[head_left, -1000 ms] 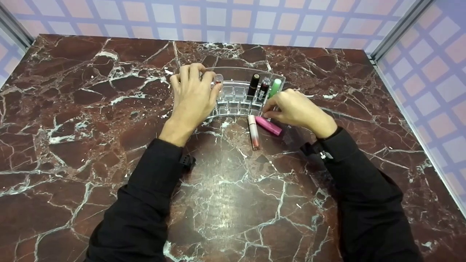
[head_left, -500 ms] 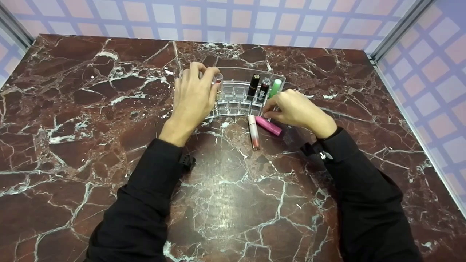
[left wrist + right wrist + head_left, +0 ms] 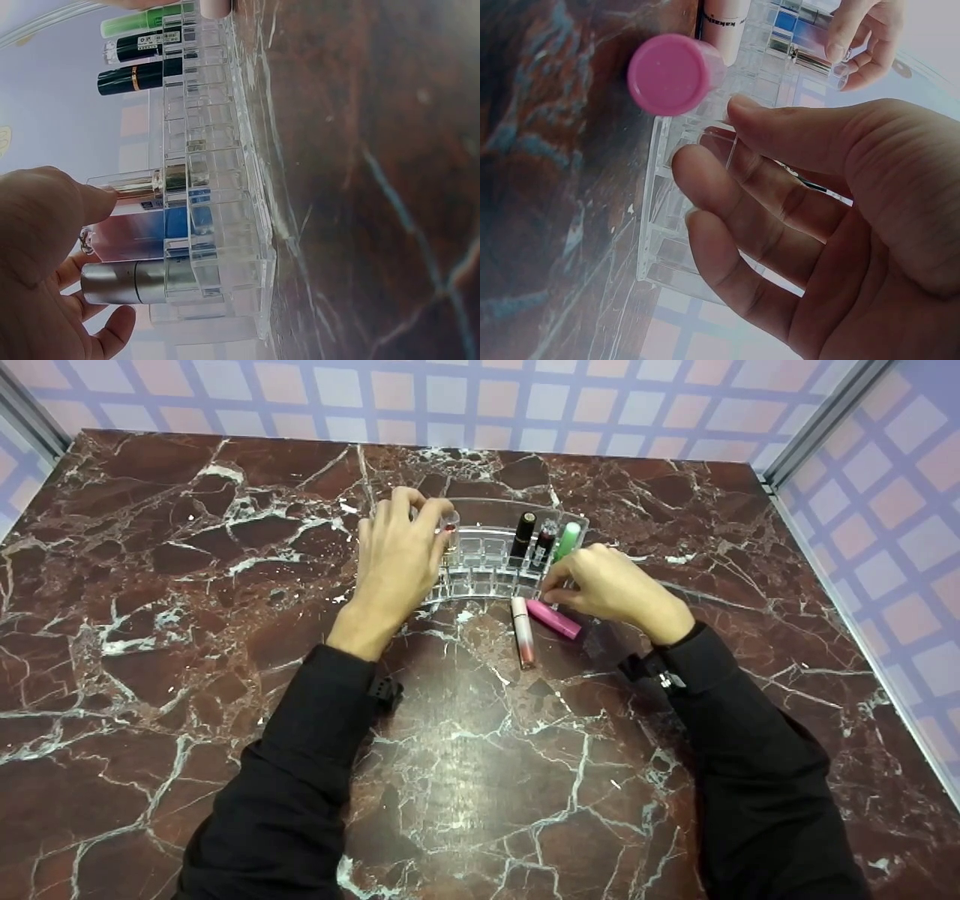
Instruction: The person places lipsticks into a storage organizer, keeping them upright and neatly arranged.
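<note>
A curved clear lipstick organizer (image 3: 480, 585) stands on the table. At its left end, my left hand (image 3: 397, 559) pinches a lipstick (image 3: 139, 184) with a clear cap and gold body, seated in a slot. Beside it in the left wrist view stand a pink-and-blue tube (image 3: 135, 234) and a silver tube (image 3: 124, 282), close to the curled fingers. My right hand (image 3: 619, 589) grips the organizer's right front corner, thumb and fingers either side of a clear wall. Just in front lie a pink tube (image 3: 553, 619) and a white-to-red lip gloss (image 3: 523, 634).
Toward the organizer's right end stand a black lipstick (image 3: 522, 538), a dark tube with a clear top (image 3: 542, 544) and a green tube (image 3: 568, 540). The marbled table (image 3: 465, 780) meets a checkered wall (image 3: 495, 405) behind and another at the right.
The left hand's index finger has shifted right and round the clear-capped lipstick, which shows slightly lower in its slot. The right hand and the two lying tubes stay put.
</note>
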Tool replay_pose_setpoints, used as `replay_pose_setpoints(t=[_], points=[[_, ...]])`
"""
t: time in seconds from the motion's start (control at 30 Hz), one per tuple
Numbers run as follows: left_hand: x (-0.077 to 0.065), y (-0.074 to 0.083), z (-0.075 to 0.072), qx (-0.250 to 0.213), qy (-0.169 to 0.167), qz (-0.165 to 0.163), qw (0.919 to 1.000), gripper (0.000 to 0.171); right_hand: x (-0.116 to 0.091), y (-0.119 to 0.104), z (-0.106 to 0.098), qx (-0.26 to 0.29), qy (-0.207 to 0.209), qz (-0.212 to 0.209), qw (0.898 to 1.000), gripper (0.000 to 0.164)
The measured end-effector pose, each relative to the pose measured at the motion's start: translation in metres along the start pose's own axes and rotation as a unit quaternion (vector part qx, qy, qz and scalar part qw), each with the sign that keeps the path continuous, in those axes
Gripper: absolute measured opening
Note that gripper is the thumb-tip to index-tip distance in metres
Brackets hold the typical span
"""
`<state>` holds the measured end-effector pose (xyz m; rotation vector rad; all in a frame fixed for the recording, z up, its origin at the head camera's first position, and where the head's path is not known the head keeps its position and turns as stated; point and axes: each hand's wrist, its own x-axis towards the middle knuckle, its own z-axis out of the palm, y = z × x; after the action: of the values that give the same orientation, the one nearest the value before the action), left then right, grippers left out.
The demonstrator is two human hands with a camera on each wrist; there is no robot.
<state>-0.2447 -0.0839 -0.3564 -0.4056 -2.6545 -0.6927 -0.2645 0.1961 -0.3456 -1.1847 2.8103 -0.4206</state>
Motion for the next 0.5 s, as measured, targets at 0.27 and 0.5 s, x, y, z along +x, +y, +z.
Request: replay_pose_setpoints(t=[0.27,0.5], points=[[0.000,0.002,-0.002,0.007,0.017,0.009,0.9998,0.038,0.000,0.000,0.000,-0.001,0.000,-0.001,1.000,0.010],[0.000,0.010,-0.009,0.013,0.037,-0.002,0.9992,0.047,0.001,0.001,0.001,-0.003,0.004,-0.005,1.000,0.010]])
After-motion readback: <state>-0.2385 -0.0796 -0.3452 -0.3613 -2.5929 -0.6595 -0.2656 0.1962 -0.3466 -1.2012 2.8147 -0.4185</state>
